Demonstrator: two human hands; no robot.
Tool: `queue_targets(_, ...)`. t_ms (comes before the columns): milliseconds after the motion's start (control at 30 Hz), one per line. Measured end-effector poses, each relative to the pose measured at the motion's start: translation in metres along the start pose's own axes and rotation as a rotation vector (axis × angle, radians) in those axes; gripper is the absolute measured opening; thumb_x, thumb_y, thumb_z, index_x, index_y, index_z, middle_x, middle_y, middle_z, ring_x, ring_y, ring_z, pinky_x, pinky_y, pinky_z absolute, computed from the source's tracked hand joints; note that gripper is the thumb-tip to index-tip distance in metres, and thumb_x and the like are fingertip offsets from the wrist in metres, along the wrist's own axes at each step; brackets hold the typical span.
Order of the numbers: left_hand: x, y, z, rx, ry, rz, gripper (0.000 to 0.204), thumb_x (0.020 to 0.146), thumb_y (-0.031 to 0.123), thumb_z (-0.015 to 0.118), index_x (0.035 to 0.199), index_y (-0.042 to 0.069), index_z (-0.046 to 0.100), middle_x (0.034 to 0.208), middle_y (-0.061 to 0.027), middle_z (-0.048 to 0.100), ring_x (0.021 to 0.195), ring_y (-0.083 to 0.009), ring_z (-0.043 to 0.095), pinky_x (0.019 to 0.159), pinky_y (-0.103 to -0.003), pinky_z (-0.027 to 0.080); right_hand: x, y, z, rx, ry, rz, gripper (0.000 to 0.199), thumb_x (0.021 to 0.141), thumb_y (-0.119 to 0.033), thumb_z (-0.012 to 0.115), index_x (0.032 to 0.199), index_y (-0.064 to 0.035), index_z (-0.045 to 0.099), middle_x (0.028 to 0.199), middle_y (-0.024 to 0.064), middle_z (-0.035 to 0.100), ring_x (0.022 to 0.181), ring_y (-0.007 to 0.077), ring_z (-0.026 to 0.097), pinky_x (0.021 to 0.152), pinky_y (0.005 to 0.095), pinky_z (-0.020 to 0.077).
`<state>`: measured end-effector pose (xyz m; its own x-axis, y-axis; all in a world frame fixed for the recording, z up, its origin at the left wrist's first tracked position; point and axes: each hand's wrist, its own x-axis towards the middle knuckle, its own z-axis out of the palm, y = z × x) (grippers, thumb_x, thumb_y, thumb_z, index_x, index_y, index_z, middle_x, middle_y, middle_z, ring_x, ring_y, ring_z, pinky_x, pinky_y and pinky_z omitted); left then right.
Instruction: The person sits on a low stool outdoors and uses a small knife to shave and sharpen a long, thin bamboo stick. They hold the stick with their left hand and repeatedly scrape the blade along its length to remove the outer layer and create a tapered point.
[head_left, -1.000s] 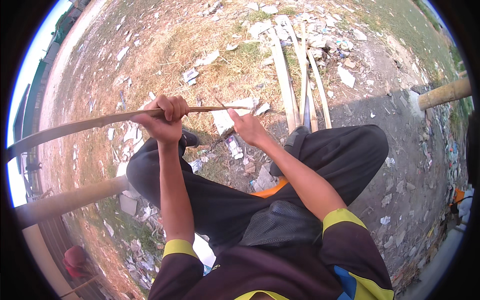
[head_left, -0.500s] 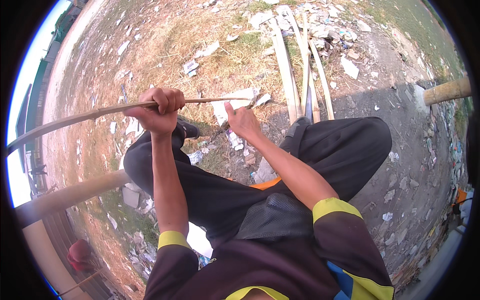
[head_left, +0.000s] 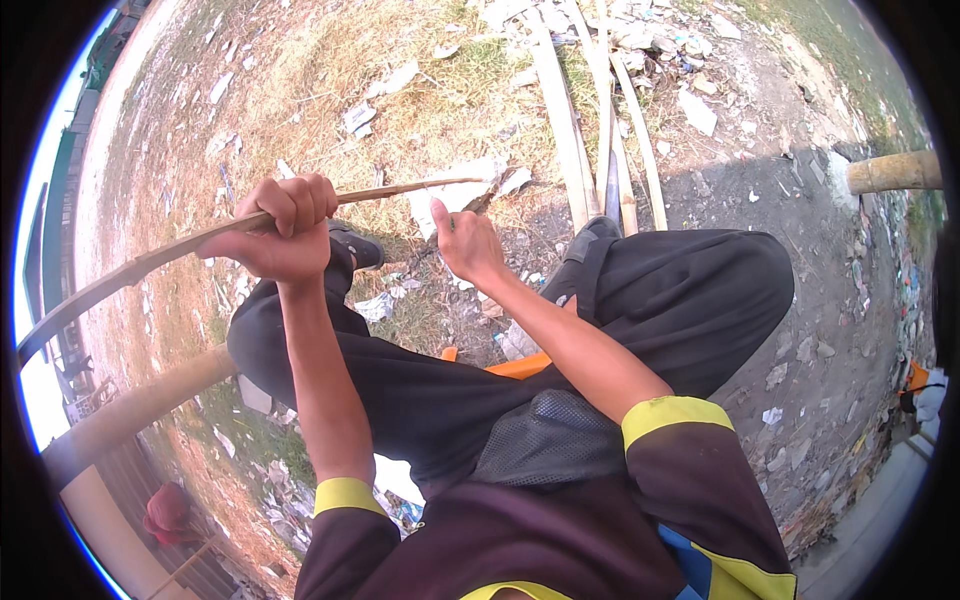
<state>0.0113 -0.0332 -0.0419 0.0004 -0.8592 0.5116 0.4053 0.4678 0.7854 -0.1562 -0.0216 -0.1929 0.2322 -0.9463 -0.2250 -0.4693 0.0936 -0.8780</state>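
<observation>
My left hand (head_left: 285, 230) is closed around a long, thin bamboo strip (head_left: 160, 257), held above my left shin. The strip slopes from the far left edge of view up through that fist, and its thin end points right. Below the thin end, my right hand (head_left: 468, 245) is closed with the thumb raised. Whatever its curled fingers hold is hidden from view. The right thumb sits close to the strip, but I cannot tell whether it touches.
Several long split bamboo pieces (head_left: 560, 120) lie on the ground ahead, beside my right foot. Paper scraps and litter cover the dry grass. Thick bamboo poles stand at left (head_left: 150, 400) and right (head_left: 895, 173). Something orange (head_left: 520, 367) shows beneath my legs.
Both hands have shifted a little to the left, the bamboo strip with them. The strip now tilts more steeply, its left part lower. The view has moved slightly too.
</observation>
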Motion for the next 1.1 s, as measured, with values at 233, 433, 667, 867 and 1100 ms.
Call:
queue_targets(233, -0.004, 0.013, -0.008, 0.07, 0.233, -0.021, 0.072, 0.071, 0.084, 0.025, 0.056, 0.014, 0.023, 0.048, 0.0033, 0.015, 0.048, -0.0124, 0.014, 0.048, -0.029, 0.016, 0.008, -0.008, 0.001, -0.069, -0.153, 0.21, 0.071, 0.09, -0.055, 0.028, 0.084, 0.0059, 0.065, 0.081, 0.0299, 0.062, 0.083, 0.044, 0.062, 0.076, 0.0511, 0.0478)
queue_targets(433, -0.013, 0.006, 0.016, 0.133, 0.077, 0.003, 0.07, 0.073, 0.082, 0.028, 0.056, 0.014, 0.024, 0.048, 0.0034, 0.018, 0.047, -0.0123, 0.015, 0.047, -0.029, 0.015, -0.022, 0.074, -0.059, -0.381, -0.061, 0.614, 0.064, 0.094, -0.046, 0.024, 0.104, 0.0054, 0.061, 0.108, 0.0269, 0.058, 0.106, 0.0364, 0.055, 0.088, 0.046, 0.0431)
queue_targets(667, -0.005, 0.009, -0.001, 0.04, 0.075, -0.007, 0.07, 0.074, 0.08, 0.028, 0.057, 0.013, 0.025, 0.048, 0.0027, 0.018, 0.048, -0.0119, 0.015, 0.048, -0.029, 0.015, 0.017, 0.003, -0.009, 0.024, -0.098, 0.089, 0.082, 0.09, -0.06, 0.021, 0.065, 0.0068, 0.061, 0.073, 0.0314, 0.06, 0.076, 0.0445, 0.06, 0.076, 0.0491, 0.0457)
queue_targets(867, -0.01, 0.007, -0.008, 0.02, 0.021, 0.025, 0.073, 0.072, 0.083, 0.022, 0.054, 0.012, 0.025, 0.044, 0.0022, 0.019, 0.041, -0.0121, 0.014, 0.043, -0.03, 0.016, -0.003, -0.016, -0.005, -0.056, -0.088, 0.103, 0.077, 0.091, -0.056, 0.024, 0.079, 0.0083, 0.064, 0.075, 0.0345, 0.059, 0.08, 0.0458, 0.06, 0.075, 0.0497, 0.0475)
queue_targets(1100, -0.008, 0.006, 0.006, 0.054, 0.023, 0.034, 0.073, 0.072, 0.082, 0.023, 0.054, 0.012, 0.026, 0.044, 0.0017, 0.02, 0.043, -0.0125, 0.016, 0.043, -0.031, 0.017, -0.001, 0.045, -0.02, -0.242, -0.019, 0.405, 0.072, 0.091, -0.056, 0.027, 0.077, 0.0035, 0.065, 0.077, 0.0269, 0.062, 0.079, 0.0414, 0.061, 0.075, 0.0485, 0.0467)
